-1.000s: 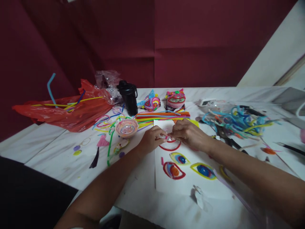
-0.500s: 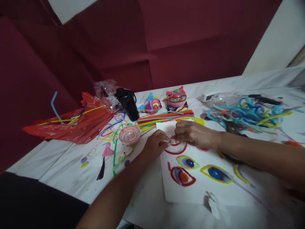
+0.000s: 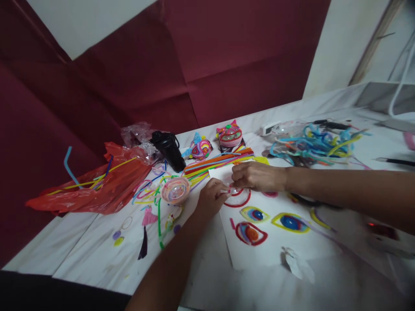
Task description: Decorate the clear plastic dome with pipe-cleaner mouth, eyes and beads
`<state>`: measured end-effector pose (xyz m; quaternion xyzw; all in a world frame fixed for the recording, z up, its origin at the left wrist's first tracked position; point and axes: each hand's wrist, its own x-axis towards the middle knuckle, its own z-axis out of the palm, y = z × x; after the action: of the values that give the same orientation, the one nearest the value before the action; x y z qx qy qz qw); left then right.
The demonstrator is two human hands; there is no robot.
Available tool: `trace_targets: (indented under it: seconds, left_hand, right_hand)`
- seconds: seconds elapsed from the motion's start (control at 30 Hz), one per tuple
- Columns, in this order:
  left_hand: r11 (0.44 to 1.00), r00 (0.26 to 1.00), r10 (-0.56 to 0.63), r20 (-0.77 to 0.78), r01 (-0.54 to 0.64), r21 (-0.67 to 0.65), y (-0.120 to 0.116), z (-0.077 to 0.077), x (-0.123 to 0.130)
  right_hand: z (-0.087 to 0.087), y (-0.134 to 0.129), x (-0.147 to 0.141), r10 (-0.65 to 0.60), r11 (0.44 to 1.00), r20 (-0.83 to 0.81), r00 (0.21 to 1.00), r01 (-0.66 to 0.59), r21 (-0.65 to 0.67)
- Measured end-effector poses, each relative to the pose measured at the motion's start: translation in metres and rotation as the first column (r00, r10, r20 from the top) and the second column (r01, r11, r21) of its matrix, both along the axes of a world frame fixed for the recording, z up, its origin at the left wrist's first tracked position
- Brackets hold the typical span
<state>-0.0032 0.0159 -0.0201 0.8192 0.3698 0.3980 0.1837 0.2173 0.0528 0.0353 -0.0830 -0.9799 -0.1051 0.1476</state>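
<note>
My left hand [image 3: 212, 196] is closed in a pinch at the upper left of a white paper sheet [image 3: 259, 257]. My right hand [image 3: 251, 176] meets it from the other side, fingers bent down and pressed together. Between and below the fingertips lies a red curved strip [image 3: 238, 204], fuzzy like a pipe cleaner, around a pale, clear-looking piece. What exactly the fingertips grip is hidden. Lower on the sheet are several eye shapes of coloured strips: a blue one with a yellow rim [image 3: 293, 223], a red-rimmed one [image 3: 251, 234] and a smaller yellow-rimmed one [image 3: 255, 214].
Behind the sheet lie bundled pipe cleaners [image 3: 215, 162], a black bottle [image 3: 170, 151] and two decorated figures, one pink [image 3: 230, 135]. A decorated bowl [image 3: 175, 190] and red plastic bag [image 3: 94, 190] are left. Tangled blue strips [image 3: 313, 144] lie right; crumpled paper [image 3: 296, 263] is in front.
The camera view has turned a little to the right, so more of the table's right side shows. Both hands stay pinched at the same spot on the sheet.
</note>
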Motion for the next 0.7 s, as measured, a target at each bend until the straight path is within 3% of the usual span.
trace_targets:
  seconds: [0.23,0.7]
  left_hand:
    - [0.998,0.999,-0.024,0.031,0.025,-0.05,0.0009,0.0024,-0.0004]
    - [0.989,0.997,-0.012,0.07,0.022,-0.146,0.0005,0.0054,0.0008]
  right_hand:
    - [0.001,0.0007,-0.0022,-0.003,0.998,0.03,1.0,0.002,0.059]
    - [0.0003,-0.0013,-0.0035,-0.041,0.999,0.018,0.999,0.04,0.037]
